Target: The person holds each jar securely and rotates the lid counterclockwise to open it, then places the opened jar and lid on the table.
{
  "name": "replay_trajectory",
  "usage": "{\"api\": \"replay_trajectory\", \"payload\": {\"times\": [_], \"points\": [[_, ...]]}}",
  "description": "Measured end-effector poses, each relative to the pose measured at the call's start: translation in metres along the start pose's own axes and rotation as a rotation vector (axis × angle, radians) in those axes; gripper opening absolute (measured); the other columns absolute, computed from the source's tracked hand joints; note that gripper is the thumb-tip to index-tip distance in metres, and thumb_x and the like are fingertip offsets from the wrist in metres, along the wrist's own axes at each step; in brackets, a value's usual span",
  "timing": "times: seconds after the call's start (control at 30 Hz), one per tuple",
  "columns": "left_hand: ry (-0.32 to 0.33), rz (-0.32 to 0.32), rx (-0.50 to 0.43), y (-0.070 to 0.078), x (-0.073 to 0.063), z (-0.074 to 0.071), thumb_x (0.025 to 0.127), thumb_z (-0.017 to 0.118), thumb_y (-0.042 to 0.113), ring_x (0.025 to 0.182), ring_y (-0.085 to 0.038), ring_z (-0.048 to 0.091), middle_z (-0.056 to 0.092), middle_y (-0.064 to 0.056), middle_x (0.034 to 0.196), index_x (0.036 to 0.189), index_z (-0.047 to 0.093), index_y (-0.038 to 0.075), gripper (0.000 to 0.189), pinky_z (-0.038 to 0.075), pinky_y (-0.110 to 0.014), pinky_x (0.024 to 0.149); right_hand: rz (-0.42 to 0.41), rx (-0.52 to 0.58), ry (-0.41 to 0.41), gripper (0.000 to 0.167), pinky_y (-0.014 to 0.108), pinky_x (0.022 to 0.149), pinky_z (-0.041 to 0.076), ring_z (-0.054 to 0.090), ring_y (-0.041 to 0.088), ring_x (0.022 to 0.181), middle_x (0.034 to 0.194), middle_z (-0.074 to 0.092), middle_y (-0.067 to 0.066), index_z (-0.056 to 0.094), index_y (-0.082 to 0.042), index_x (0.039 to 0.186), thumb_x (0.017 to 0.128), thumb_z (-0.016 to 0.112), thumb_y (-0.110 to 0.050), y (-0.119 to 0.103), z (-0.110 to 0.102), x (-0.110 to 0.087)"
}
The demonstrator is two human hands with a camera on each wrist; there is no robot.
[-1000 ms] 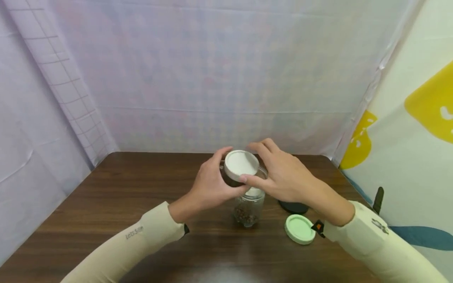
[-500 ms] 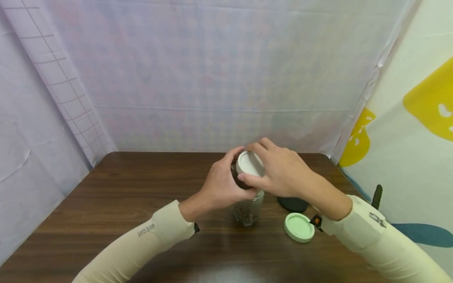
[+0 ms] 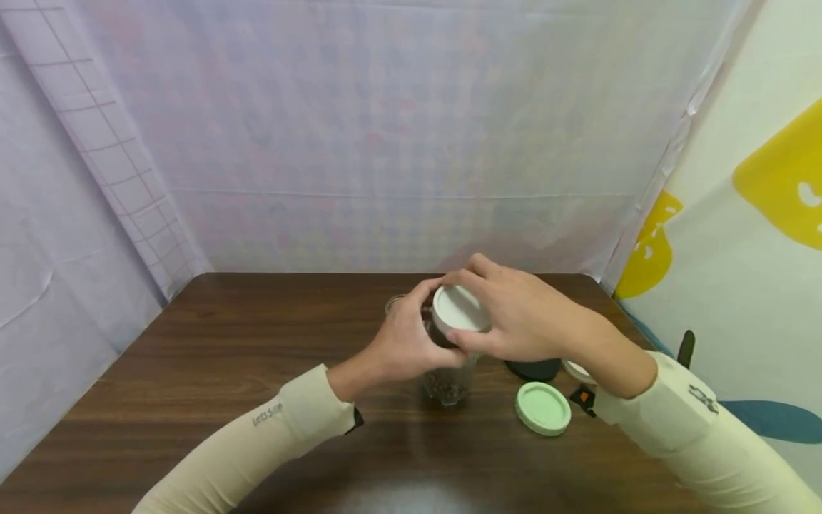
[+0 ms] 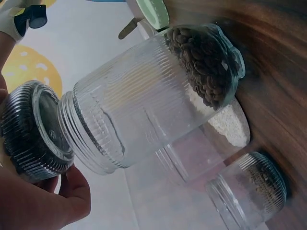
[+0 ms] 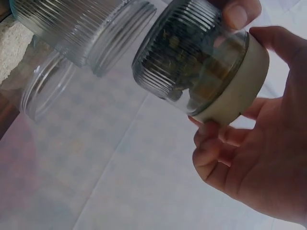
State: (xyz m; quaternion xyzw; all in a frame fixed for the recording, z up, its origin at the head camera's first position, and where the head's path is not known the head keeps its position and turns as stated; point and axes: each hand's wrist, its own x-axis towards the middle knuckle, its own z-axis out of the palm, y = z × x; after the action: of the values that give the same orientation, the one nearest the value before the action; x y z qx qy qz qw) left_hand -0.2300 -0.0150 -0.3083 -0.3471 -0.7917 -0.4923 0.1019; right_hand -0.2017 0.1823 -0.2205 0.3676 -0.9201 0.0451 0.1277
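Note:
My left hand [image 3: 407, 335] grips a small ribbed glass jar [image 4: 36, 129] filled with dark, leaf-like bits. Its white lid [image 3: 459, 308] is on, and my right hand [image 3: 521, 312] holds that lid by the edge, thumb on the near side and fingers on the far side. The small jar is held up close over the mouth of a tall lidless glass jar [image 4: 139, 103]. Dark brown beans [image 4: 204, 67] lie in the bottom of the tall jar. From the head, my hands hide most of both jars.
Beside the tall jar stand a lidless jar of white powdery stuff [image 4: 232, 123] and a small lidless jar of brown grains [image 4: 252, 189]. On the table's right lie a green lid [image 3: 543, 408], a black lid [image 3: 534, 370] and a whitish lid [image 3: 579, 372], partly behind my right wrist.
Both hands have shifted a little to the right with the small jar. My right fingers, lifted off the far edge at first, now wrap the lid. The lid has tilted somewhat.

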Motion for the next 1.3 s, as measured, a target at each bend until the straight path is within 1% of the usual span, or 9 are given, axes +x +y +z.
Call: {"api": "replay_trajectory", "payload": {"times": [0.2, 0.4, 0.47, 0.57, 0.67, 0.77, 0.93, 1.03, 1.3], "points": [[-0.009, 0.011, -0.074, -0.001, -0.002, 0.001, 0.073, 0.088, 0.018, 0.114, -0.013, 0.060, 0.060, -0.001, 0.130, 0.149, 0.037, 0.015, 0.092, 0.053, -0.036, 0.097, -0.062, 0.035, -0.018, 0.095, 0.029, 0.071, 0.048, 0.057, 0.013, 0.098, 0.137, 0.057, -0.002, 0.016, -0.024, 0.161, 0.088, 0.070, -0.050, 0.003, -0.007, -0.004], [-0.019, 0.021, -0.073, 0.000, -0.003, 0.003, 0.075, 0.088, 0.020, 0.114, -0.013, 0.059, 0.060, -0.001, 0.132, 0.152, 0.030, 0.016, 0.097, 0.052, -0.036, 0.096, -0.090, 0.033, -0.028, 0.095, 0.029, 0.074, 0.050, 0.059, 0.013, 0.101, 0.140, 0.057, -0.003, 0.018, -0.023, 0.161, 0.087, 0.071, -0.049, 0.005, -0.012, -0.006], [-0.013, 0.011, -0.073, 0.001, -0.003, 0.003, 0.076, 0.089, 0.024, 0.114, -0.012, 0.060, 0.061, 0.000, 0.132, 0.154, 0.030, 0.017, 0.098, 0.052, -0.037, 0.096, -0.049, 0.026, -0.021, 0.091, 0.031, 0.073, 0.052, 0.061, 0.014, 0.100, 0.141, 0.057, -0.001, 0.020, -0.024, 0.161, 0.089, 0.068, -0.054, 0.004, -0.013, -0.006], [0.011, -0.012, -0.060, 0.002, -0.004, 0.005, 0.075, 0.090, 0.031, 0.116, -0.013, 0.060, 0.061, 0.002, 0.133, 0.155, 0.031, 0.016, 0.101, 0.053, -0.038, 0.096, 0.079, -0.046, 0.028, 0.087, 0.039, 0.071, 0.055, 0.066, 0.021, 0.101, 0.140, 0.057, 0.006, 0.024, -0.025, 0.160, 0.091, 0.058, -0.067, 0.001, -0.012, -0.005], [0.037, -0.033, -0.043, 0.003, -0.004, 0.008, 0.073, 0.092, 0.037, 0.118, -0.014, 0.060, 0.061, 0.003, 0.135, 0.155, 0.032, 0.016, 0.104, 0.054, -0.038, 0.095, 0.219, -0.132, 0.054, 0.093, 0.040, 0.060, 0.053, 0.066, 0.024, 0.086, 0.136, 0.057, 0.010, 0.025, -0.025, 0.160, 0.089, 0.044, -0.081, -0.005, -0.009, -0.003], [0.061, -0.028, -0.036, 0.003, -0.003, 0.011, 0.074, 0.091, 0.034, 0.120, -0.014, 0.061, 0.061, -0.001, 0.138, 0.154, 0.033, 0.015, 0.101, 0.055, -0.034, 0.095, 0.279, -0.181, 0.045, 0.099, 0.035, 0.050, 0.047, 0.059, 0.021, 0.067, 0.127, 0.057, 0.010, 0.030, -0.023, 0.158, 0.085, 0.040, -0.088, -0.013, -0.004, 0.000], [0.095, -0.014, -0.020, 0.005, -0.001, 0.012, 0.074, 0.091, 0.027, 0.120, -0.015, 0.063, 0.062, -0.007, 0.138, 0.152, 0.036, 0.013, 0.096, 0.056, -0.030, 0.093, 0.224, -0.289, 0.082, 0.084, 0.036, 0.047, 0.046, 0.057, 0.020, 0.062, 0.108, 0.058, 0.008, 0.048, -0.018, 0.142, 0.087, 0.047, -0.082, -0.018, 0.005, 0.005], [0.096, -0.010, -0.001, 0.005, -0.001, 0.012, 0.074, 0.091, 0.028, 0.121, -0.014, 0.063, 0.062, -0.005, 0.138, 0.152, 0.036, 0.013, 0.097, 0.056, -0.029, 0.094, 0.181, -0.329, 0.114, 0.075, 0.037, 0.047, 0.048, 0.059, 0.022, 0.064, 0.106, 0.059, 0.008, 0.053, -0.016, 0.134, 0.089, 0.052, -0.076, -0.016, 0.009, 0.006], [0.107, -0.009, -0.028, 0.000, -0.003, 0.012, 0.073, 0.091, 0.024, 0.109, -0.013, 0.066, 0.065, -0.003, 0.134, 0.152, 0.039, 0.013, 0.096, 0.057, -0.029, 0.088, 0.042, -0.236, 0.118, 0.064, 0.037, 0.060, 0.054, 0.059, 0.020, 0.084, 0.114, 0.055, 0.004, 0.055, -0.020, 0.138, 0.093, 0.056, -0.066, -0.006, 0.014, 0.003]]}}
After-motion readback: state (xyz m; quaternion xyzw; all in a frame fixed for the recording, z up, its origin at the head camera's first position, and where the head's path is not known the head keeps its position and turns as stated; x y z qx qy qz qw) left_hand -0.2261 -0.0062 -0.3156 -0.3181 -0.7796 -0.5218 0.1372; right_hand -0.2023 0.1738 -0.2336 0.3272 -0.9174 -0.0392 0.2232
